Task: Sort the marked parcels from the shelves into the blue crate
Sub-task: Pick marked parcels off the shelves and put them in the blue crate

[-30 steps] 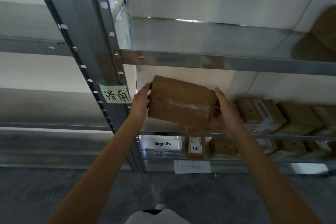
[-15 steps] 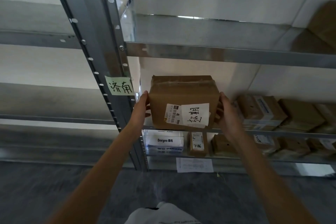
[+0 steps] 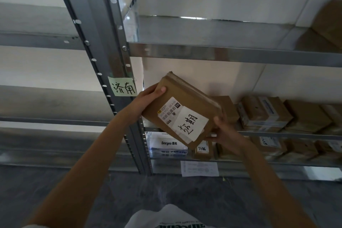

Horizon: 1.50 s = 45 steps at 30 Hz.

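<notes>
Matt brown cardboard parcel [image 3: 182, 105], glossy tape; shiny galvanised metal shelving [image 3: 231, 54].

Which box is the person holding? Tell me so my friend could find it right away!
Find the grey metal shelf post with the green note stuck on it. Just right of that note, the left hand and right hand hold a tilted brown cardboard box in front of the shelves. Unlike the boxes resting on the shelves, it bears a big white label with black handwriting.

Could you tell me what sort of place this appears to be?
Probably a parcel sorting storeroom: metal shelving holding taped cardboard parcels, a handwritten green note on the upright, and a labelled parcel in hand.
</notes>
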{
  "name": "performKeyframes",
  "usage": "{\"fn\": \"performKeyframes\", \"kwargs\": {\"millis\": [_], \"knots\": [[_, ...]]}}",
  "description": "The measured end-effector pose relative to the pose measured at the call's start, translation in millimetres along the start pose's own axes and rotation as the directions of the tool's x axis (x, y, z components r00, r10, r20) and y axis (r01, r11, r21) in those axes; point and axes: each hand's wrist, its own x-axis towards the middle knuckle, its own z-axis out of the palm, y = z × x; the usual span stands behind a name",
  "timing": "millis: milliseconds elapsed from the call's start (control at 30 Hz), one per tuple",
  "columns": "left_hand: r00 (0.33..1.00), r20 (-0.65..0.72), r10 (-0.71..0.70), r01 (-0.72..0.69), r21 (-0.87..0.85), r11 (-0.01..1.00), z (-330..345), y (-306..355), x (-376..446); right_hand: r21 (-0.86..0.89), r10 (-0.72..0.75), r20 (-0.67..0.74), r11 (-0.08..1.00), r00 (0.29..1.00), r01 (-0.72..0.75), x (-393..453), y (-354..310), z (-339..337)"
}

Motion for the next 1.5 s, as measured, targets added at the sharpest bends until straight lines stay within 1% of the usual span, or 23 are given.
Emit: {"fn": "performKeyframes", "kwargs": {"millis": [67,100,133,167,200,233,267,300,333,367,400,500,633,767,800,867,933,1033,1167,1400,1500], "knots": [[0.999,0.036,0.000,-0.002,0.051,0.999,4.5,5.7,5.5,0.009,0.013,-0.017,1.000,1.000,-0.013,2.1,4.9,1.5],[1.000,0.009,0.019,-0.019,0.042,0.999,9.1,6.3,7.7,0.043,0.001,-0.045,0.999,0.999,0.001,4.0,9.1,3.2],[0.997,-0.060,0.050,-0.050,0.001,0.999,15.4,4.3,9.1,0.112,-0.006,-0.079,0.994,0.997,0.015,5.4,13.7,5.4],[0.984,-0.160,0.083,-0.095,-0.067,0.993,23.2,-0.1,9.1,0.211,0.000,-0.111,0.977,0.994,0.024,6.7,18.6,8.2],[0.960,-0.264,0.094,-0.137,-0.149,0.979,31.9,-7.1,7.9,0.318,0.011,-0.141,0.947,0.990,0.034,7.5,23.8,11.1],[0.942,-0.329,0.070,-0.151,-0.228,0.962,41.4,-16.0,6.5,0.404,0.022,-0.162,0.914,0.987,0.046,8.4,29.2,14.6],[0.946,-0.324,0.027,-0.130,-0.302,0.944,51.2,-26.7,4.8,0.463,0.036,-0.177,0.885,0.984,0.051,9.1,34.4,19.3],[0.967,-0.255,-0.019,-0.080,-0.373,0.924,60.7,-38.1,2.6,0.503,0.057,-0.186,0.863,0.981,0.045,9.4,39.3,25.3],[0.987,-0.149,-0.051,-0.019,-0.432,0.902,69.7,-48.8,1.1,0.531,0.081,-0.188,0.847,0.979,0.032,8.9,43.8,32.5],[0.997,-0.058,-0.060,0.026,-0.470,0.882,76.9,-56.9,0.5,0.542,0.101,-0.188,0.840,0.977,0.017,8.0,48.2,40.0],[0.998,-0.017,-0.054,0.039,-0.487,0.872,81.5,-62.7,0.6,0.530,0.113,-0.198,0.848,0.974,0.010,7.0,53.1,46.6],[0.998,-0.058,-0.037,0.005,-0.486,0.874,81.4,-70.2,2.4,0.438,0.115,-0.275,0.899,0.955,0.018,0.7,62.7,58.2],[0.998,-0.011,-0.061,0.049,-0.472,0.880,62.8,-67.8,2.6,0.293,-0.021,-0.358,0.947,0.933,0.134,-1.9,50.3,45.5],[0.997,0.076,-0.008,0.039,-0.425,0.905,51.8,-61.4,2.1,0.172,-0.083,-0.374,0.972,0.924,0.158,5.0,27.5,40.3],[0.997,0.072,-0.006,0.035,-0.414,0.910,54.5,-60.7,1.9,0.137,-0.097,-0.361,0.978,0.928,0.155,7.3,24.9,44.7],[0.999,0.010,-0.034,0.035,-0.398,0.917,64.1,-60.7,0.8,0.091,-0.099,-0.359,0.986,0.928,0.141,11.9,25.5,54.1],[0.995,-0.049,-0.082,0.054,-0.425,0.903,71.4,-64.2,-0.3,0.120,-0.064,-0.389,0.985,0.919,0.120,16.5,29.2,59.4],[0.992,-0.065,-0.113,0.070,-0.463,0.883,70.3,-67.3,1.2,0.175,-0.031,-0.395,0.979,0.918,0.108,21.2,29.7,60.9],[0.993,-0.069,-0.101,0.060,-0.444,0.894,66.4,-65.6,5.9,0.161,-0.043,-0.388,0.980,0.921,0.114,24.6,28.7,63.2],[0.993,-0.049,-0.111,0.083,-0.394,0.915,70.1,-59.4,14.6,0.190,-0.034,-0.416,0.974,0.909,0.123,23.4,26.4,59.5],[0.996,-0.037,-0.085,0.066,-0.367,0.928,79.0,-56.0,18.2,0.203,-0.030,-0.443,0.970,0.896,0.133,18.2,23.3,52.1]]}}
